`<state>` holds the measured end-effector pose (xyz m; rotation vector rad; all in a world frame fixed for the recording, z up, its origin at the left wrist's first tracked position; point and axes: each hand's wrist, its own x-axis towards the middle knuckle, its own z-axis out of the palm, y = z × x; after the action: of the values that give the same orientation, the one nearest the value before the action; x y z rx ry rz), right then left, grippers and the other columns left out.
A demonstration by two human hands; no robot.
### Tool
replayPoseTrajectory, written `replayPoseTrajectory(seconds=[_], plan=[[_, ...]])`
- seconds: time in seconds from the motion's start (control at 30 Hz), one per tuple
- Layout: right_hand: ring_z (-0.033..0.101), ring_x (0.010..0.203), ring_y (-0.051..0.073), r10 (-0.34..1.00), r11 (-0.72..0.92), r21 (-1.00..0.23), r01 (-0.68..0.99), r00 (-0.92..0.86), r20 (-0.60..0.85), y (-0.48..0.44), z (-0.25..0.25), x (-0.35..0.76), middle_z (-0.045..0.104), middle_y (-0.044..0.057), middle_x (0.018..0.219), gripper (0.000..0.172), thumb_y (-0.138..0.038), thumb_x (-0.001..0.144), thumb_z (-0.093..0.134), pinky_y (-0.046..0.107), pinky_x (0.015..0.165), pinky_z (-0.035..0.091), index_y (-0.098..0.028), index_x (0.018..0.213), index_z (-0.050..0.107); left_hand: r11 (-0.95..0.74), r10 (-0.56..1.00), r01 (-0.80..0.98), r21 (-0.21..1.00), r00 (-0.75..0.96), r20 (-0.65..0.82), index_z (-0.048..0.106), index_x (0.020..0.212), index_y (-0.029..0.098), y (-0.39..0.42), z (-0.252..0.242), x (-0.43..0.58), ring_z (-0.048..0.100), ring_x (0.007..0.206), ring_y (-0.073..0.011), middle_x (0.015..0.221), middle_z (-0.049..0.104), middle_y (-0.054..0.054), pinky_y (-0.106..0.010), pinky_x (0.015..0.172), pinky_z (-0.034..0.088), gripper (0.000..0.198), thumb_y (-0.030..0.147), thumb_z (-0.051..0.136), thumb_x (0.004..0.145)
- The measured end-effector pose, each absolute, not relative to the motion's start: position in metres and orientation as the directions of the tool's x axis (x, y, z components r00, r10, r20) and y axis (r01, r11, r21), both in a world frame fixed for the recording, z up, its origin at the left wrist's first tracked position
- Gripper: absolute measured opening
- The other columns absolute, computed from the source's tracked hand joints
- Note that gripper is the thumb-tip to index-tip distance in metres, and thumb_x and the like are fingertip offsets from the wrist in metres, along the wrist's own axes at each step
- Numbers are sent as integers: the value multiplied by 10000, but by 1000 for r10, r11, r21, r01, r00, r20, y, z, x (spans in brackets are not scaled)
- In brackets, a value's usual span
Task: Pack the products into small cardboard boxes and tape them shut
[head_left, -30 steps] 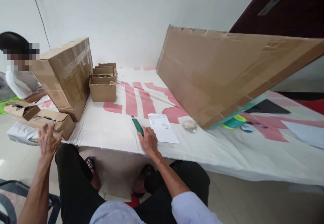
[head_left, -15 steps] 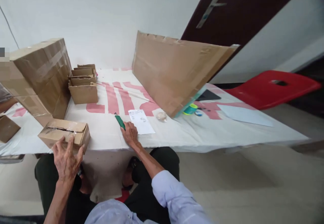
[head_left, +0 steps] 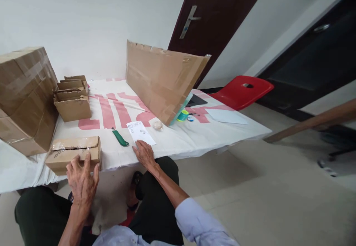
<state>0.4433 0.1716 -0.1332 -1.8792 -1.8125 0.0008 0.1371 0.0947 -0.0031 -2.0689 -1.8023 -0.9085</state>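
Note:
My left hand [head_left: 82,175] rests with spread fingers on the near side of a small taped cardboard box [head_left: 73,154] at the table's front edge. My right hand [head_left: 144,154] lies open, fingers stretched out, at the lower edge of a white sheet of paper [head_left: 140,132] with small drawings on it. Just left of the paper, a green utility knife [head_left: 120,137] lies on the cloth, apart from both hands. Right of the paper sits a small clear bag [head_left: 157,125] with something pale inside.
A big cardboard box [head_left: 25,101] stands at the left, beside an open divided carton [head_left: 72,105]. A large cardboard panel [head_left: 164,77] leans across the back. Behind it are a roll of green tape [head_left: 183,116], white sheets [head_left: 226,116] and a red chair [head_left: 240,90].
My right hand has let go of the utility knife, which now lies on the table, and has moved onto the paper's edge. The view has turned to the right. My left hand stays at the box.

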Motion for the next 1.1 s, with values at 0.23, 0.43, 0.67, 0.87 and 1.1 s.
replayPoseTrajectory(seconds=[0.23, 0.43, 0.67, 0.87, 1.1], plan=[[641, 1264, 293, 913, 41, -349, 936, 106, 393, 169, -127, 456, 741, 167, 1339, 243, -289, 1062, 597, 393, 1059, 468, -171, 1221, 739, -274, 814, 930, 246, 88, 574, 749, 1370, 230, 96, -7, 163, 562, 1103, -415, 1327, 599, -229, -572, 935, 484, 417, 319, 648, 976], [616, 1197, 299, 942, 51, -352, 935, 72, 329, 194, -111, 407, 714, 142, 1295, 294, -379, 1034, 682, 396, 968, 476, -209, 1274, 689, -353, 798, 899, 261, 144, 585, 720, 1409, 256, 97, -13, 168, 595, 1115, -419, 1339, 617, -224, -576, 913, 518, 473, 256, 649, 941], [597, 1128, 305, 949, 54, -344, 937, 59, 310, 203, -118, 393, 700, 134, 1152, 151, -277, 1036, 612, 404, 934, 461, -211, 1123, 716, -495, 739, 792, 356, 168, 653, 619, 1460, 269, 81, -5, 133, 654, 1260, -344, 1401, 623, -179, -530, 1022, 593, 481, 203, 595, 983], [600, 1126, 324, 929, 48, -408, 912, 109, 353, 195, -118, 401, 705, 167, 1200, 275, -258, 1008, 591, 444, 957, 484, -164, 1235, 716, -244, 790, 710, 661, -250, 559, 625, 1345, 210, 98, 17, 52, 659, 1267, -346, 1373, 629, -173, -495, 945, 634, 496, 435, 718, 912], [701, 1053, 269, 889, 409, -783, 469, -12, 457, 174, -75, 369, 734, 144, 1189, 395, -467, 1066, 506, 386, 850, 590, -208, 1241, 747, -129, 968, 382, 915, -151, 199, 565, 1444, 227, 126, -11, 33, 630, 1368, -382, 1492, 623, -173, -490, 980, 618, 798, 517, 840, 753]])
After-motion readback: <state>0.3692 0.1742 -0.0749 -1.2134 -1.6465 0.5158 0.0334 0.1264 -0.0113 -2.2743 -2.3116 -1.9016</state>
